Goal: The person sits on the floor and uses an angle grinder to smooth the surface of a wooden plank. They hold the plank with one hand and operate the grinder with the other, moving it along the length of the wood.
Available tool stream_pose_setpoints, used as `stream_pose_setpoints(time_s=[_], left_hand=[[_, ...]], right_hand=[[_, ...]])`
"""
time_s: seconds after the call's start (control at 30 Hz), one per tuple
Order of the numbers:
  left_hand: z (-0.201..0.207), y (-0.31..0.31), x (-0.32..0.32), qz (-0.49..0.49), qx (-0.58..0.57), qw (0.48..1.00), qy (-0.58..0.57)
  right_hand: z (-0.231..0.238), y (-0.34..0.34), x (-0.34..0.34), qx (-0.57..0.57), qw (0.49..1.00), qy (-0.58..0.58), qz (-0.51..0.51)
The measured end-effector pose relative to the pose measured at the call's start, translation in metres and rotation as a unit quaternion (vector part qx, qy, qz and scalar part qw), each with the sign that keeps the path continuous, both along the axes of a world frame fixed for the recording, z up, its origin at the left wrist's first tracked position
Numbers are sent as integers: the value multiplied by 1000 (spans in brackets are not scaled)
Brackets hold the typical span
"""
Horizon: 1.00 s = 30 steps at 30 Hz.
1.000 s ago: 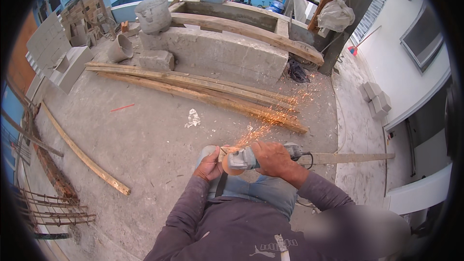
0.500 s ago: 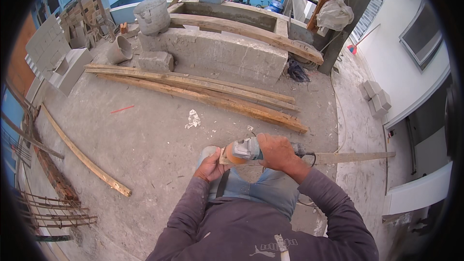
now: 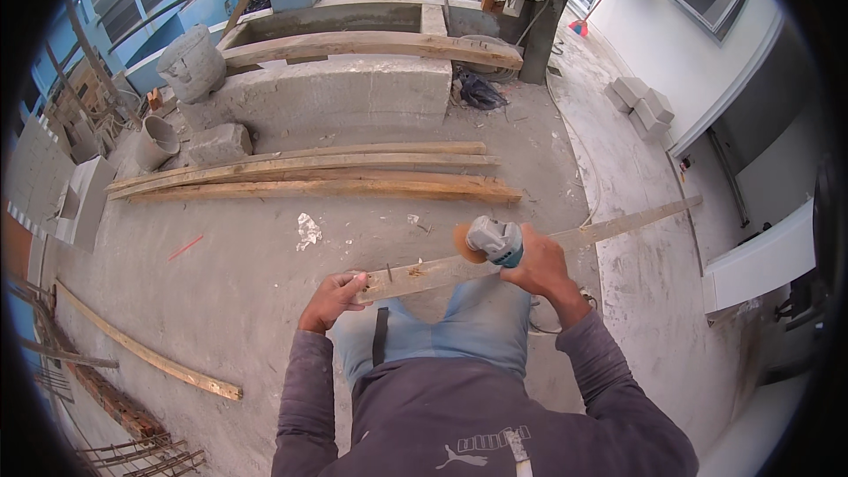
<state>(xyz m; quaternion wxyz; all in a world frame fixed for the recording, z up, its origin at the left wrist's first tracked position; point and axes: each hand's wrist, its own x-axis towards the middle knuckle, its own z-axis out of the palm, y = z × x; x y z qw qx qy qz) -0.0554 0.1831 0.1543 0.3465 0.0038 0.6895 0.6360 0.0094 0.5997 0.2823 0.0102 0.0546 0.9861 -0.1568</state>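
Note:
An angle grinder (image 3: 495, 242) with an orange-brown disc (image 3: 469, 244) is in my right hand (image 3: 541, 267), my fingers wrapped round its body. The disc is over the far edge of a long wooden plank (image 3: 415, 277); whether it touches the wood I cannot tell. My left hand (image 3: 338, 298) grips the plank's near-left end between thumb and fingers. A nail (image 3: 389, 273) sticks up from the plank close to that end. The board runs across above my thighs and away to the right.
Several long timbers (image 3: 318, 178) lie on the concrete floor ahead, before a low concrete block wall (image 3: 336, 93). A single wood strip (image 3: 146, 340) lies to the left, near rebar (image 3: 141, 457). Grey blocks (image 3: 640, 106) stand by the right wall. A cable (image 3: 590, 185) crosses the floor.
My right hand has moved the grinder away from my left hand, rightward along the plank. The plank's left end shows more fully now, and the view has shifted.

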Motion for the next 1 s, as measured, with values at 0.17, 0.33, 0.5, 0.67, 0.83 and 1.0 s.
stream_pose_setpoints(time_s=[0.17, 0.33, 0.5, 0.67, 0.83, 1.0], left_hand=[[32, 3, -15, -1, 33, 995, 93], [19, 6, -27, -8, 23, 965, 261], [32, 24, -10, 108, 8, 980, 168], [1, 8, -15, 57, 142, 987, 53], [4, 11, -6, 63, 146, 985, 65], [-25, 3, -7, 78, 374, 924, -17]], right_hand=[[3, 12, 21, -46, 996, -5, -77], [11, 12, 29, -90, 991, 14, -93], [0, 5, 28, -67, 997, 15, -26], [-9, -19, 20, -32, 998, -25, 58], [-6, -51, 5, -25, 987, 1, 159], [0, -84, -9, -53, 980, -30, 191]])
